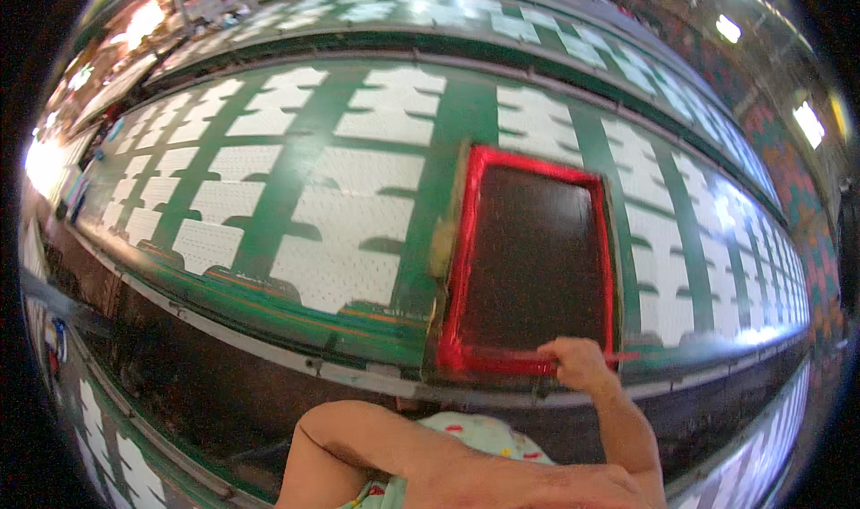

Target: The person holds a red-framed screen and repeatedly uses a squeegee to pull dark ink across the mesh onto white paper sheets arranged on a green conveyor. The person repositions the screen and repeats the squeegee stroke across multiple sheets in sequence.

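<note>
My right hand [578, 363] reaches over the near end of a screen printing frame [611, 267], its fingers closed round a thin, reddish squeegee [624, 357]. The squeegee lies crosswise over the frame's near side and sticks out past its right edge. Inside the frame, a bright red border surrounds a dark mesh panel [537, 249]. The frame lies flat on a long green printing table [461, 119], among white cut pieces. At the lower left my left arm [345, 433] is bent; its hand does not show.
White cut pieces [349, 231] with small dotted marks lie in rows along the table. Behind stands another long table [421, 8] with similar pieces, and one more [107, 437] shows at lower left. A rail [269, 343] runs along the near edge. Bright lamps [727, 29] hang upper right.
</note>
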`<state>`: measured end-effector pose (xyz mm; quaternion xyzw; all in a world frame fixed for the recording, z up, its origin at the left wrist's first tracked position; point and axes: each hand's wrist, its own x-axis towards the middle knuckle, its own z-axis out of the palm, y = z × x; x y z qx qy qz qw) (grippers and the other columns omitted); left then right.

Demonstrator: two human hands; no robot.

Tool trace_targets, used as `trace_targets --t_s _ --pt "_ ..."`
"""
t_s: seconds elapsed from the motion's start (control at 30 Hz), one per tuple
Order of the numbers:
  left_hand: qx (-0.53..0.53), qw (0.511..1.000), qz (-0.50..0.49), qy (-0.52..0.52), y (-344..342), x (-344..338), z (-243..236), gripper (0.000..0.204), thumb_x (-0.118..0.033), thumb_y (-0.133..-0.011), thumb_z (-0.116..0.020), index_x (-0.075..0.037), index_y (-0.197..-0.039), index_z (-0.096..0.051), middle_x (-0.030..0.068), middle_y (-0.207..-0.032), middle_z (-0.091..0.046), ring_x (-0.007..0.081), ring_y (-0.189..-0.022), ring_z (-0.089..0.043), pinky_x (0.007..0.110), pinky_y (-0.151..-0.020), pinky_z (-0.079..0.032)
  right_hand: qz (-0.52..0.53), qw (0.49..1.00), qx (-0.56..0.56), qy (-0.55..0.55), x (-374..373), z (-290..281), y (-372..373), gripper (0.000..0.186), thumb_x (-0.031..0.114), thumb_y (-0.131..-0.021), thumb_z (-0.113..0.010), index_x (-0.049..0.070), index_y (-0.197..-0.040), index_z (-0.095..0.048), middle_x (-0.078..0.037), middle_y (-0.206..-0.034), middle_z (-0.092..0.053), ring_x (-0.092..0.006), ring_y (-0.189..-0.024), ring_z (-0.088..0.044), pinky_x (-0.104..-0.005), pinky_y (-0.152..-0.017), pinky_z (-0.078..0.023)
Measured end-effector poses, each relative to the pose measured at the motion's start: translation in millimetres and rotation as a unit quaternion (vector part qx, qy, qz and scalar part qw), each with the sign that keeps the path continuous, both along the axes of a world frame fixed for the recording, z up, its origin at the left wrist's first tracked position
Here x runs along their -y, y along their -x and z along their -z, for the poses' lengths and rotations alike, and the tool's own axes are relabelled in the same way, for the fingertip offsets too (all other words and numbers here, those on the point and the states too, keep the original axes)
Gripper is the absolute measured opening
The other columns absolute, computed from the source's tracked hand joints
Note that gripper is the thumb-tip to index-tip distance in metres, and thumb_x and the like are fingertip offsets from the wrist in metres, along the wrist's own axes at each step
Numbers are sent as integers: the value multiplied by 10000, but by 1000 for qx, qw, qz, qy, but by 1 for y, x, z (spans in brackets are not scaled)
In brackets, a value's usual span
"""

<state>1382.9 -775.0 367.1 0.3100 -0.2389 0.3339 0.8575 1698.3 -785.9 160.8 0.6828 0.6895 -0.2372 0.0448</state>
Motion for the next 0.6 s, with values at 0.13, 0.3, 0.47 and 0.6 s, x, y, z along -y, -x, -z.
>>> trace_targets --t_s 0.13,0.3,0.47,0.6 --pt "-112 982 -21 153 19 14 -10 835 -564 -907 -698 182 -1256 -558 373 -1281 -625 378 -1186 -651 425 -1122 -498 -6 1000 18 -19 20 24 3 479 101 -838 -738 206 -1299 -810 -129 -1196 -785 -360 -1163 -747 -519 -999 -593" --pt "-68 978 -93 -176 -3 -79 132 1144 -565 -783 -995 35 -1610 -481 197 -1585 -529 310 -1461 -522 476 -1237 -405 -26 992 8 -121 40 49 10 514 40 -813 -695 117 -1313 -791 -118 -1242 -783 -345 -1156 -748 -485 -1008 -599" --pt "-527 603 -599 7 -31 -180 285 409 -195 -1103 -722 37 -1432 -649 136 -1325 -711 200 -1181 -670 378 -1081 -529 19 972 16 -235 43 60 20 497 25 -823 -687 109 -1302 -790 -116 -1245 -779 -337 -1138 -752 -477 -1007 -593" --pt "-626 503 -587 102 -40 -214 352 434 -201 -1132 -670 45 -1490 -647 123 -1283 -730 214 -1139 -667 366 -1066 -522 8 953 44 -301 2 73 5 470 37 -832 -694 99 -1288 -786 -125 -1221 -754 -335 -1126 -747 -475 -968 -582"
